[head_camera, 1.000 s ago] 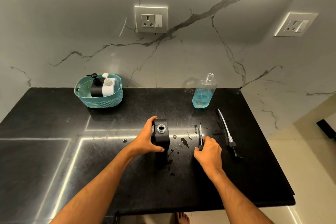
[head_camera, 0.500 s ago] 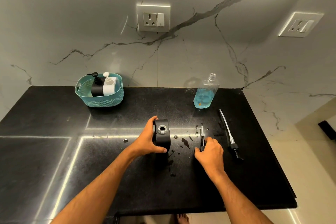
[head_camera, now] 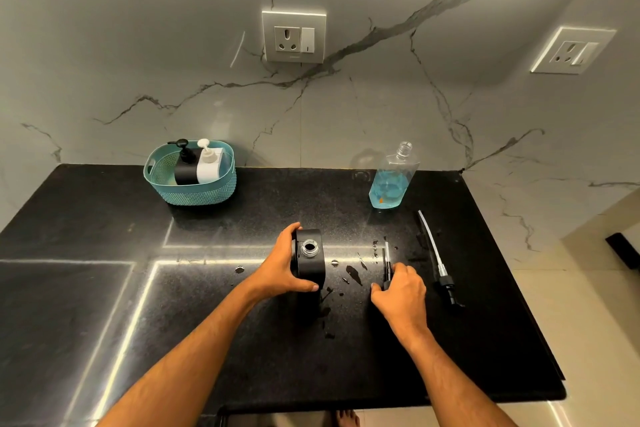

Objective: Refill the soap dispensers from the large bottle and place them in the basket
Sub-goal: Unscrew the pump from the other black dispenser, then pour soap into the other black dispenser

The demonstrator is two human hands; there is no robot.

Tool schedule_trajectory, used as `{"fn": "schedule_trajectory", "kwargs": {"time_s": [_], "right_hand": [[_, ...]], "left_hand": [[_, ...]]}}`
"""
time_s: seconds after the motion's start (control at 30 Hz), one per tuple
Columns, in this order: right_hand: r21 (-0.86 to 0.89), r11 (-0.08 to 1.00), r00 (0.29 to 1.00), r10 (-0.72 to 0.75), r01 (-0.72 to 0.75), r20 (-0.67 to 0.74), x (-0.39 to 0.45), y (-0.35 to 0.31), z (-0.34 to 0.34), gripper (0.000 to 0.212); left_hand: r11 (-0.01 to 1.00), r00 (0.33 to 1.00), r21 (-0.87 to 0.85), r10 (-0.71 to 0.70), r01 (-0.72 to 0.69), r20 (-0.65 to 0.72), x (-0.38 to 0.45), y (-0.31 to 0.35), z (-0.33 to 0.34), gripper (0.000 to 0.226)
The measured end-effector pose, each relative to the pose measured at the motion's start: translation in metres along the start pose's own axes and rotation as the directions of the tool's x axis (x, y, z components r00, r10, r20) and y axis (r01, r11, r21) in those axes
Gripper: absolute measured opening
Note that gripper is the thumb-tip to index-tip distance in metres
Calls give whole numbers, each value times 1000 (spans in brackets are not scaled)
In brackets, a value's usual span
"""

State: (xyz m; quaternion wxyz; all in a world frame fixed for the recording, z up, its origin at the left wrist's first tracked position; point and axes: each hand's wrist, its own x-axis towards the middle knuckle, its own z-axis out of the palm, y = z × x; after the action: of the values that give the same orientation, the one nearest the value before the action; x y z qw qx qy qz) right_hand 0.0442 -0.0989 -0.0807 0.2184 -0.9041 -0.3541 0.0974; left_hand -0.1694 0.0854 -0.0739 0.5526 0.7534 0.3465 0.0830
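The scene is dim and warm-toned, lit from above. Bright streaks of glare run in straight lines across the glossy black surface (head_camera: 485, 305), strongest on its left half, and thin highlights edge the two wall sockets (head_camera: 293, 35). The marble wall (head_camera: 138, 45) fades into grey shade toward the top corners. Wide-angle distortion bends the surface's edges outward. Focus is fairly sharp throughout, with slight softness in the corners.

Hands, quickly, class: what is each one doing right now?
Left hand: grips the open black dispenser.
Right hand: fingers curled round the small pump lying on the counter.
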Motion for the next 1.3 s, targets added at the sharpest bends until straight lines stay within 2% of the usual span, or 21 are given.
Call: {"fn": "schedule_trajectory", "kwargs": {"time_s": [0.8, 0.97, 1.1, 1.3], "right_hand": [[-20, 1000, 1000, -6, 6, -3, 1, 0, -1, 54], [-36, 999, 998, -36, 34, -55, 4, -3, -5, 56], [36, 996, 986, -77, 83, -146, 13, -9, -8, 62], [306, 949, 977, -11, 77, -214, 49, -20, -17, 73]], "left_hand": [[1000, 1000, -23, 7, -7, 16, 1, -1, 0, 144], [1000, 1000, -20, 11, -11, 8, 1, 0, 2, 145], [1000, 1000, -9, 11, -11, 1, 1, -3, 2, 146], [1000, 1000, -5, 8, -8, 1, 0, -4, 3, 145]]}}
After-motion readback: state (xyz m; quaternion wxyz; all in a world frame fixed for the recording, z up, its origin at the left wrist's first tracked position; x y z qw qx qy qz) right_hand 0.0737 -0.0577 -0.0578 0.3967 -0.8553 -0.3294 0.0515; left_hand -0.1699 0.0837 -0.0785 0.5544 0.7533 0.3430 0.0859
